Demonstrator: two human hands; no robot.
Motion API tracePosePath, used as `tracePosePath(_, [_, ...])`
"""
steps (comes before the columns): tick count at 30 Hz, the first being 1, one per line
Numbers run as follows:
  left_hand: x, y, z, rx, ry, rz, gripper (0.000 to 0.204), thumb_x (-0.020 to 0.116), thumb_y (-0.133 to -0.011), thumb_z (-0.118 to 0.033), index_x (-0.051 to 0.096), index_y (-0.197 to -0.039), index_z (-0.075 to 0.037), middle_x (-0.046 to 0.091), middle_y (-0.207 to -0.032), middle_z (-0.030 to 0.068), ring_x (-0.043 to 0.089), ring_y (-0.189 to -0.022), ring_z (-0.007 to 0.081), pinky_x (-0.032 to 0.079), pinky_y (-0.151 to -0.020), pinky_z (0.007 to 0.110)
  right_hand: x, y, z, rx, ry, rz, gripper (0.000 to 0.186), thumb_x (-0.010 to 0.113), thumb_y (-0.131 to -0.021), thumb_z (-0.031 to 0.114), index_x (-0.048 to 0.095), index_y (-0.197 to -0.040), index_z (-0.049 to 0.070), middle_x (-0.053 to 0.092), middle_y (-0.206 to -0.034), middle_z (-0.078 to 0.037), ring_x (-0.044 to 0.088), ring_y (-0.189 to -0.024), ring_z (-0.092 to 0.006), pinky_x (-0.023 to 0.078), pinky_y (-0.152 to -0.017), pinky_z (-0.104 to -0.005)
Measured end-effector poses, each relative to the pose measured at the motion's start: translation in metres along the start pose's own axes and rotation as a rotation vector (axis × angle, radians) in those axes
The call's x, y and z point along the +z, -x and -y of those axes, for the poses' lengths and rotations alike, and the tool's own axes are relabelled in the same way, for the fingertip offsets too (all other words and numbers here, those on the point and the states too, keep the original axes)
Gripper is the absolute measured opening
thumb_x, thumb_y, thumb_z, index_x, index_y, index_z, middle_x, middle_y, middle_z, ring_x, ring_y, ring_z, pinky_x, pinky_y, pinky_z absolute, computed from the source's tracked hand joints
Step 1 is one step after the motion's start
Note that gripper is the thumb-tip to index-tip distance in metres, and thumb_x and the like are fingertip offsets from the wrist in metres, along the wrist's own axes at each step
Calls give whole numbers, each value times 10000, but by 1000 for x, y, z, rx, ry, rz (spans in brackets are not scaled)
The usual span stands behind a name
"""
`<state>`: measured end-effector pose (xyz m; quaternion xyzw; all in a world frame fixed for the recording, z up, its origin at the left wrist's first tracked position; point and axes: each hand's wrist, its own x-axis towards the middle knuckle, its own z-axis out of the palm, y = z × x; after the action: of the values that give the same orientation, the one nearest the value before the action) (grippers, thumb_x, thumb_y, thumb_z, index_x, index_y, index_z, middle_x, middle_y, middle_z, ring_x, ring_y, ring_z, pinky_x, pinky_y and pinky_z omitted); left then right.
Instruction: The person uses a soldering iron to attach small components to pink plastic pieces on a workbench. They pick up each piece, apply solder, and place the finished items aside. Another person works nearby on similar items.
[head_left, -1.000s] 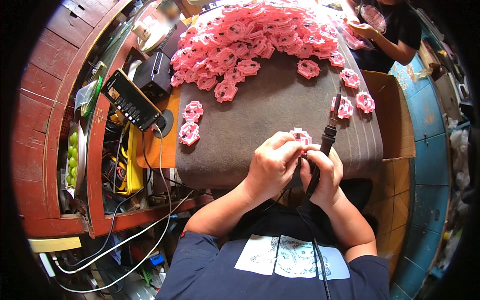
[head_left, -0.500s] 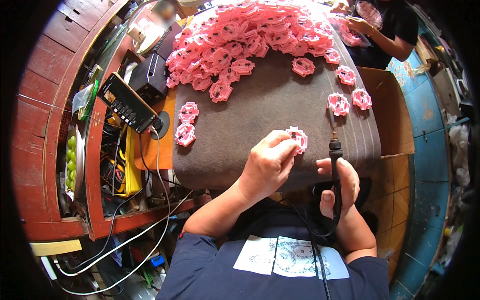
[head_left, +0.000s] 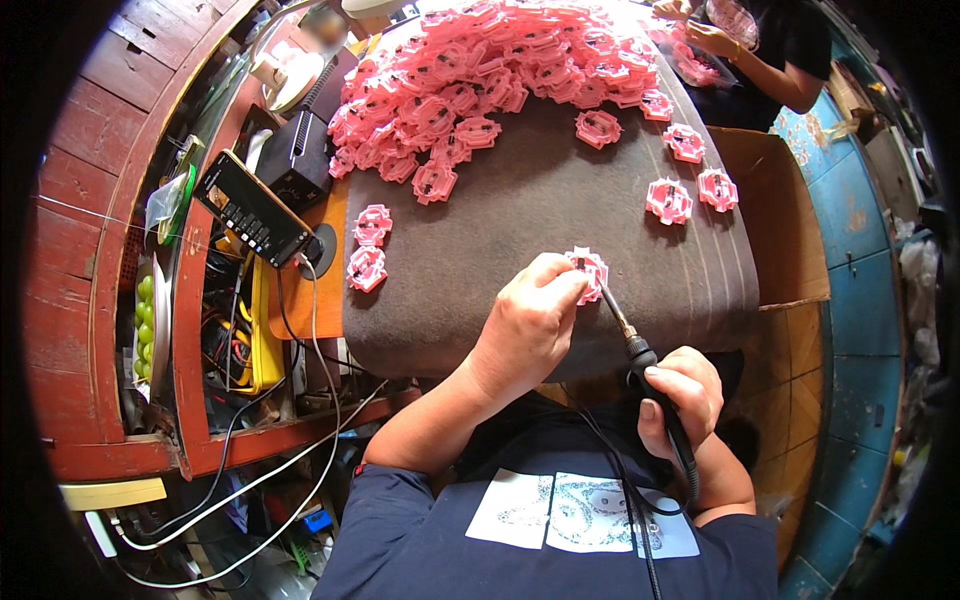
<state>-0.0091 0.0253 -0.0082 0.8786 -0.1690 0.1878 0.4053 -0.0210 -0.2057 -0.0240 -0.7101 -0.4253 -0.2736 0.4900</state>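
My left hand [head_left: 525, 320] is closed in a pinch at the left edge of a pink plastic part [head_left: 592, 272] near the table's front edge. Its fingertips cover that side of the part, so anything thin between them is hidden. In my right hand [head_left: 688, 395] is a soldering iron [head_left: 640, 352] with a black handle, the fingers and thumb wrapped round its grip. The iron slants up and left, and its metal tip reaches the right side of the part. Whether the tip touches it, I cannot tell.
A large heap of like pink parts [head_left: 450, 100] covers the table's far side. Several more lie singly at the right, two at the left. A phone [head_left: 255, 210] on a stand and a black box [head_left: 297, 155] stand left. A cardboard box [head_left: 775, 210] and another person's arm [head_left: 770, 75] are right.
My right hand has tilted the soldering iron leftward, bringing its tip from the loose parts at the right to the part at my left hand. The right fingers have closed round the handle.
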Motion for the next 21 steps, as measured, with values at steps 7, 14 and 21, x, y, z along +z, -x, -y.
tracePosePath(7, [0,0,-1,-23,15,8,174,697,-899,100,701,-1050,15,683,-1058,177,709,-941,352,577,-840,382,4,1,0,-5,-14,9,264,728,-897,101,650,-1116,-26,630,-765,-110,599,-587,-258,482,-550,-377])
tracePosePath(14, [2,0,0,-2,0,-14,165,706,-896,96,694,-1041,19,679,-1056,179,704,-931,358,578,-840,391,4,4,0,5,-9,18,274,724,-869,83,650,-1108,-28,631,-761,-114,599,-582,-258,484,-549,-381])
tracePosePath(21, [1,0,0,-3,3,-5,146,710,-898,91,688,-1028,28,679,-1053,182,706,-938,364,581,-848,395,5,3,0,12,-7,23,270,718,-854,73,642,-1092,-29,632,-770,-118,596,-573,-262,487,-547,-379])
